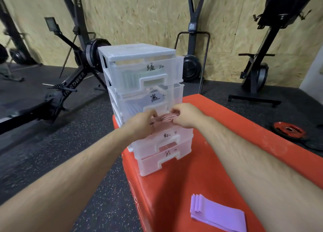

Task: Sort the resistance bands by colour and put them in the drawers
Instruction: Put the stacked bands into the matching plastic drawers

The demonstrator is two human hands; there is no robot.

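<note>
Purple resistance bands [217,213], flat and folded in one small stack, lie nearest the camera on the red padded box [218,161]. Further in, a bundle of pink bands [163,118] is held over the open third drawer [164,135] of the translucent white drawer unit [139,78]. The left hand [139,122] grips the bundle's left end with curled fingers, and the right hand [185,115] pinches its right end; both are closed on it. Four drawers show in the unit, each with a handwritten black character on its front. Pale green bands can be seen through the top drawer [148,71], bluish ones through the second [152,100], and pink-red ones in the bottom drawer [164,159]. A rowing machine [70,85] to the left carries partly legible lettering ending in "ROWER". One red weight plate [289,129] lies on the dark floor to the right.
</note>
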